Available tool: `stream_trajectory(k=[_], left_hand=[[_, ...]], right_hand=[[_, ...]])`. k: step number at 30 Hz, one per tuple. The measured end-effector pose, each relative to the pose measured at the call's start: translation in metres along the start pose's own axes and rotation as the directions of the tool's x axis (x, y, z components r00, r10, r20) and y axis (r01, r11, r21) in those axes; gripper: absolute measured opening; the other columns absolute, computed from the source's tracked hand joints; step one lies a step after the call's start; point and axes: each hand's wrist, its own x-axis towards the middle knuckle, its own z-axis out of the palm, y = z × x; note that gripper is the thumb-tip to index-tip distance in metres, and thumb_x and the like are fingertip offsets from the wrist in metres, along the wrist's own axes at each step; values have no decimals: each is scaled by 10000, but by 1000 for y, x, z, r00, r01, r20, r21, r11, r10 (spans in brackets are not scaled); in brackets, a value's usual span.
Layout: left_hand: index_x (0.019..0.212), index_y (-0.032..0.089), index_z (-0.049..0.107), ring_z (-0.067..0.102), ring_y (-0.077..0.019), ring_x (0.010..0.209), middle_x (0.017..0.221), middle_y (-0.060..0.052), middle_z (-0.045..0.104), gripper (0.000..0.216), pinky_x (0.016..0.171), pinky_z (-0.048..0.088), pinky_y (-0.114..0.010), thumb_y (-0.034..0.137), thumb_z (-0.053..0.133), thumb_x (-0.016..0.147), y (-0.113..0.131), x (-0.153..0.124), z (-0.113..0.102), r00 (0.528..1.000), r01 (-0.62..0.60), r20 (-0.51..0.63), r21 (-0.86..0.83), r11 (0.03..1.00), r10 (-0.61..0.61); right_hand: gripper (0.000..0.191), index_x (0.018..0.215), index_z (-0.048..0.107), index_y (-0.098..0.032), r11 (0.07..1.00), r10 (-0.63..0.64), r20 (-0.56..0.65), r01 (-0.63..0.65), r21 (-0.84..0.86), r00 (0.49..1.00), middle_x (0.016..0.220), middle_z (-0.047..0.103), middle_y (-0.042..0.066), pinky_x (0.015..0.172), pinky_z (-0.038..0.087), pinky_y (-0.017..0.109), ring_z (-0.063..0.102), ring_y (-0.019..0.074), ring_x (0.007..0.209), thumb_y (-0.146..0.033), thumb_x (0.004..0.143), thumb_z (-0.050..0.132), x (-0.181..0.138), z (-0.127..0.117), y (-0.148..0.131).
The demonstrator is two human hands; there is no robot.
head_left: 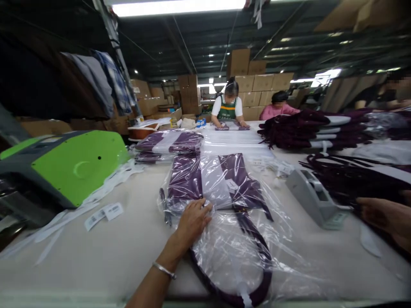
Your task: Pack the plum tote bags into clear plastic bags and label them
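Observation:
A purple handbag [186,177] lies in a clear plastic bag [221,252] in front of me, with a pale wrap [213,179] around its middle. Its dark strap [266,265] loops toward the table's near edge inside the plastic. My left hand [194,220] rests on the plastic at the handbag's lower edge, fingers stretched out. At the right edge, my right hand [385,218] is blurred, its fingertips drawn together beside the front end of a grey tape dispenser [308,196]. What those fingers pinch is too small to make out.
A green-and-grey machine [86,162] stands left, near paper labels [104,216]. Bagged handbags [170,141] lie behind mine. Dark purple handbags [308,128] are piled at right. Across the table [128,256], a person in a green apron [226,112] handles another handbag; other people sit nearby.

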Motion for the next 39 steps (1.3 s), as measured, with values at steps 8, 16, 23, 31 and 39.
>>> stream_trajectory(k=[8, 16, 23, 31, 39], left_hand=[[1354, 239, 608, 541, -312, 1319, 1423, -102, 588, 445, 1093, 423, -525, 339, 491, 936, -23, 1, 24, 995, -84, -48, 109, 990, 90], [1360, 109, 579, 581, -340, 1269, 1381, -169, 610, 561, 1085, 420, -522, 425, 426, 921, -37, 2, 45, 988, -65, -129, 112, 992, 80], [1326, 123, 589, 561, -294, 1296, 1404, -144, 598, 444, 1100, 418, -459, 268, 573, 907, -11, -4, 21, 995, 3, -101, 132, 991, 10], [1368, 109, 533, 496, -282, 1360, 1458, -136, 550, 494, 1159, 367, -467, 252, 629, 905, -1, -5, 11, 997, 52, -63, 56, 997, -48], [1388, 89, 512, 481, -293, 1376, 1467, -155, 534, 557, 1162, 375, -484, 244, 664, 875, -3, -1, 16, 997, 66, -44, 23, 998, -65]], right_hand=[[253, 531, 516, -210, 947, 296, -150, -269, 176, 943, 540, 495, -3, 518, 420, 292, 456, 116, 498, -352, 512, 725, -59, 32, 8], [294, 528, 495, -211, 965, 261, -162, -261, 18, 952, 485, 481, -32, 469, 285, 258, 380, 100, 473, -411, 532, 711, -69, 20, 30], [348, 628, 585, -179, 989, 135, 216, -120, -83, 967, 609, 520, -27, 634, 371, 275, 442, 122, 608, -489, 675, 736, -110, 65, -20], [263, 774, 683, -162, 987, -10, 843, 139, -77, 538, 700, 633, -10, 646, 389, 238, 525, 110, 646, -423, 805, 685, -140, 267, -121], [255, 693, 718, -186, 643, 92, 730, 519, -562, 677, 640, 662, 5, 557, 376, 238, 592, 140, 632, -436, 745, 724, -102, 370, -99]])
